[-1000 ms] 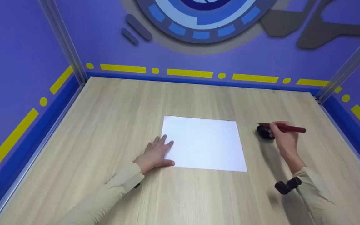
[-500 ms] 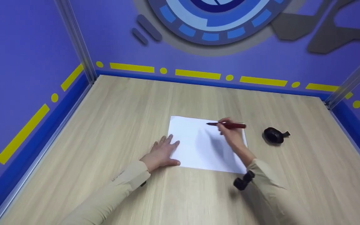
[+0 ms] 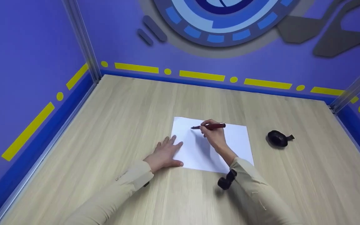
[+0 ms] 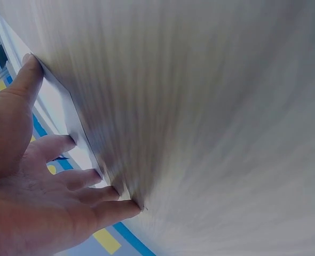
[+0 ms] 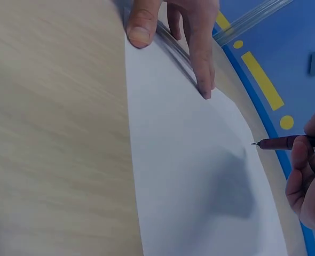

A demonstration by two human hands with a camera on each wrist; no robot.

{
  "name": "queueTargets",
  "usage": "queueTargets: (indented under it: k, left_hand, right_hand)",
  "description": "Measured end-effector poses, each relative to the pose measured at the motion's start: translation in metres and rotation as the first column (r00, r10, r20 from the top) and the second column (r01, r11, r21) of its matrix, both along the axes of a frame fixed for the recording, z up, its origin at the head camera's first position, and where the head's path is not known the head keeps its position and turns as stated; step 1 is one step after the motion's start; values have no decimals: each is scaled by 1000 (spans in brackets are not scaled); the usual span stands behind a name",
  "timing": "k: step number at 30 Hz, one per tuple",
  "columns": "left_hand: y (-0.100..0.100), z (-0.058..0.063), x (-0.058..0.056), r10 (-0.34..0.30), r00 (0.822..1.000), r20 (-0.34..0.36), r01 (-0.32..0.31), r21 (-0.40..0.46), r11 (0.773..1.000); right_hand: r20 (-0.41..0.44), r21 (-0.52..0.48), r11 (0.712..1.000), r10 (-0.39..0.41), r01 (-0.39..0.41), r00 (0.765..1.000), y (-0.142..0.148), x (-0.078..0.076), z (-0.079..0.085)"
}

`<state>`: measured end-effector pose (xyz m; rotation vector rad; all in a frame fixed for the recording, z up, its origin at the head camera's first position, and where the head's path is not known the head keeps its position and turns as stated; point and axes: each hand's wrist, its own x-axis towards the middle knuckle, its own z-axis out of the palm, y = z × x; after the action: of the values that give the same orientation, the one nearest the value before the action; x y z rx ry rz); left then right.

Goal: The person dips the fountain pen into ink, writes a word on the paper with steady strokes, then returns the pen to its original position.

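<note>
A blank white sheet of paper (image 3: 187, 154) lies flat on the wooden table. Spread across its left edge, my left hand (image 3: 165, 154) rests with straight fingers, the thumb (image 4: 26, 80) at the sheet's near corner. My right hand (image 3: 214, 137) pinches a dark red pen (image 3: 216, 126) between thumb and fingers above the paper's upper part. The pen's dark tip points left; in the right wrist view the fine tip of the pen (image 5: 275, 143) shows over the far edge of the sheet, and I cannot tell whether it touches.
To the right of the paper sits a small black dish with a short handle (image 3: 277, 138). Blue-purple panels (image 3: 130, 56) with yellow marks stand behind and at both sides of the table (image 3: 130, 109). A black camera (image 3: 227, 180) is fixed at my right wrist.
My right hand has carried the pen leftward from beside the black dish to above the paper, uncovering the dish. The left hand stays on the sheet's edge. The head view has shifted slightly.
</note>
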<state>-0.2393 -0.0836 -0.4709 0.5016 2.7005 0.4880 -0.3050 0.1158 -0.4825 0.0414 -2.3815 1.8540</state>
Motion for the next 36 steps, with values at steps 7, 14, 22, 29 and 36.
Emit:
queueTargets:
  k: [7,14,22,29,36]
  left_hand:
    - [1,1,1,-6,1000,-2,6,10,1000]
    - [2,-4,1,-4,1000,-5,4,7,1000]
    - [-1,-2,1,4,1000,14,-4,11,1000]
    - [1,-4,0,2,1000,1,-2,-17,1000]
    - [2,-3,0,21,1000,7,-20,-27,999]
  right_hand:
    - [38,25,1000,19,-20,999,-6,0,2]
    - [65,75,997,-12,7,998,-7,2,4]
    - [62,52,998,-49,46,997,-4,-1,-2]
    - [74,36,997,-67,64,995,3,2,-2]
    - [76,37,996,-82,79,994,10,2,-2]
